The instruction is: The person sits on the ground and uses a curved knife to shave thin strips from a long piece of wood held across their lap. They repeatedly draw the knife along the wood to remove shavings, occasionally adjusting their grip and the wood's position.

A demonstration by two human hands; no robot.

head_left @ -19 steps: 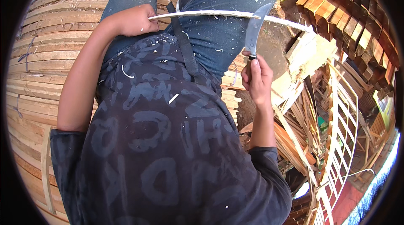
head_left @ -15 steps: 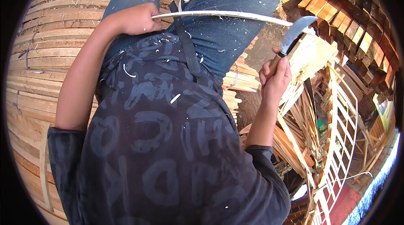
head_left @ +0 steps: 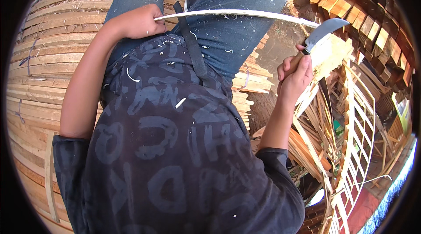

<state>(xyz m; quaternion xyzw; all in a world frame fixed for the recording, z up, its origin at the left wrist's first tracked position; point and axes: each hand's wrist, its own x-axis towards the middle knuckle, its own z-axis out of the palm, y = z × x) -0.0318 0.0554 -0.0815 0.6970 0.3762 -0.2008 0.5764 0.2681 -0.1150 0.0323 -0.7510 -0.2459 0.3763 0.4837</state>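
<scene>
A long, thin, pale wooden strip stretches across above my thighs, slightly bowed. Its near end sits in my left hand, whose fingers are closed round it by my left thigh. My right hand grips the wooden handle of a curved-blade knife, the hooked blade pointing to the right. The blade lies at the strip's far end, over a pale wooden block; whether the two touch I cannot tell. Pale shavings are scattered over my jeans and dark shirt.
Stacked sawn wooden slats lie on the left, some tied with string. Cut wood pieces are piled at the upper right. Below them stand a lattice frame of thin strips and a heap of loose sticks.
My right hand and the knife have moved a little to the right, out along the strip to its far end. My left hand has barely shifted and still holds the strip.
</scene>
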